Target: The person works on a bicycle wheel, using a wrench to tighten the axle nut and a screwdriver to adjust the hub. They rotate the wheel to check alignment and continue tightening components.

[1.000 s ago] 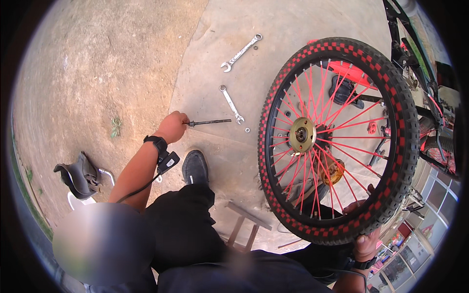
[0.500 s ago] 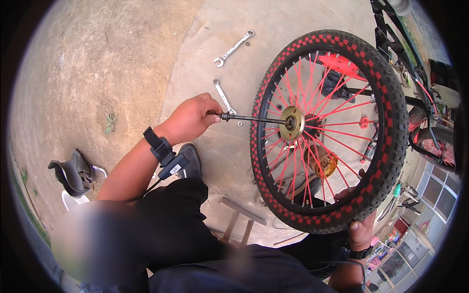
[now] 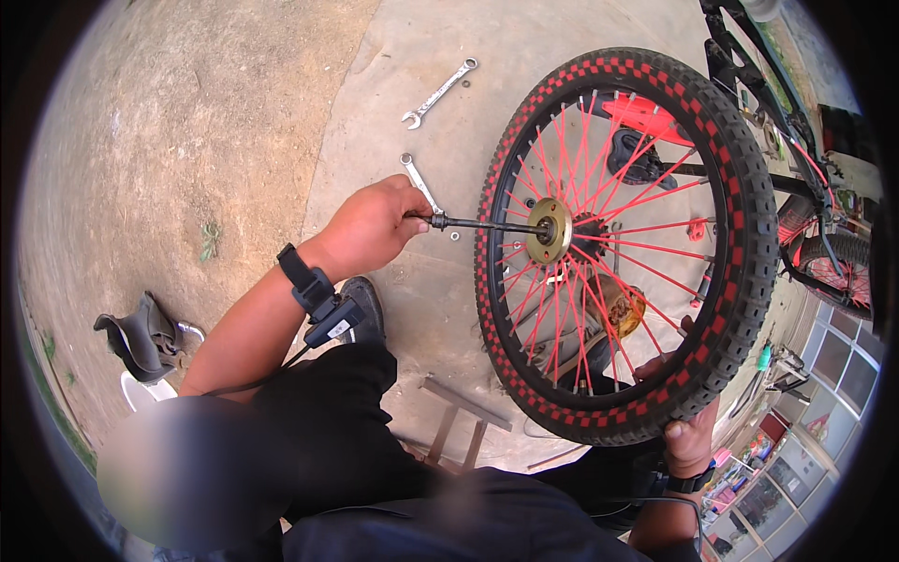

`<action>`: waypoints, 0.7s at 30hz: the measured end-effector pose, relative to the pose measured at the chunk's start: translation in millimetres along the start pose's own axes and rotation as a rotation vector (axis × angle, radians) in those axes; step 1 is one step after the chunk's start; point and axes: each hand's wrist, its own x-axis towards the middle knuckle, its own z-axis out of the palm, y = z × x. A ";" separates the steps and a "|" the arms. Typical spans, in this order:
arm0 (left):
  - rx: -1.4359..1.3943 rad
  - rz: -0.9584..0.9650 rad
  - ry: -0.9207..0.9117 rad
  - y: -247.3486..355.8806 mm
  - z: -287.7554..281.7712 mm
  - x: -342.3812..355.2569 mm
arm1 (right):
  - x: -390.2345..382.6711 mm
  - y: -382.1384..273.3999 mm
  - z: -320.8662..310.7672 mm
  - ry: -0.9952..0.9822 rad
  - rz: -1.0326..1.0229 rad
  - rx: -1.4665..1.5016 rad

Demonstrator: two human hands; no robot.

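A thin, dark threaded axle (image 3: 487, 225) is pinched between the thumb and fingers of my left hand (image 3: 376, 223). It points right, its far end at the central hole of the brass-coloured hub flange (image 3: 563, 245). How deep it reaches into the hub is hard to see. The bicycle wheel (image 3: 752, 272), with red spokes and a black-and-red checkered rim band, stands tilted in front of me. My right hand (image 3: 691, 438) grips its knobby tire at the lower right, thumb outside and fingers reaching through by the rim.
Two combination wrenches (image 3: 438, 94) and small nuts (image 3: 455, 237) lie on the concrete beyond my left hand. A small wooden stool (image 3: 465, 412) stands by my legs. Behind the wheel are a rusty round can (image 3: 626, 311) and a bicycle frame (image 3: 730, 56). A dark curved piece (image 3: 140, 342) lies far left.
The wheel has moved slightly left and turned a little, bringing its hub closer to my left hand. Both hands keep their grips; the axle stays nearly where it was.
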 end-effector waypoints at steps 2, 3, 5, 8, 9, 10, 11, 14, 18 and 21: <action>-0.003 0.001 0.004 6.2 -0.4 0.8 | -0.4 -1.9 3.4 -0.012 0.004 0.025; -0.006 0.002 0.005 9.6 -0.3 1.6 | -0.8 -2.6 3.9 -0.015 0.005 0.037; 0.006 0.037 -0.001 16.6 -0.8 2.9 | -1.2 -0.7 3.0 -0.054 -0.020 0.111; 0.020 0.061 -0.001 24.2 2.0 7.1 | -0.3 3.7 0.7 -0.137 -0.048 0.124; 0.024 0.066 0.001 27.1 2.4 8.7 | -0.4 2.4 1.3 -0.152 -0.047 0.135; 0.039 0.075 0.000 30.1 1.9 9.9 | -0.6 1.6 2.2 -0.167 -0.045 0.146; 0.053 0.085 -0.002 32.9 1.8 11.5 | -0.9 -0.8 8.1 -0.167 -0.034 0.180; 0.114 0.077 -0.008 44.7 4.6 15.2 | 1.8 -5.8 13.4 -0.196 -0.004 0.194; 0.112 0.022 -0.029 51.6 3.3 18.3 | 3.1 -6.6 15.3 -0.191 -0.019 0.149; 0.150 0.017 -0.048 53.8 -1.0 19.2 | 6.2 -4.5 11.3 -0.224 -0.055 0.096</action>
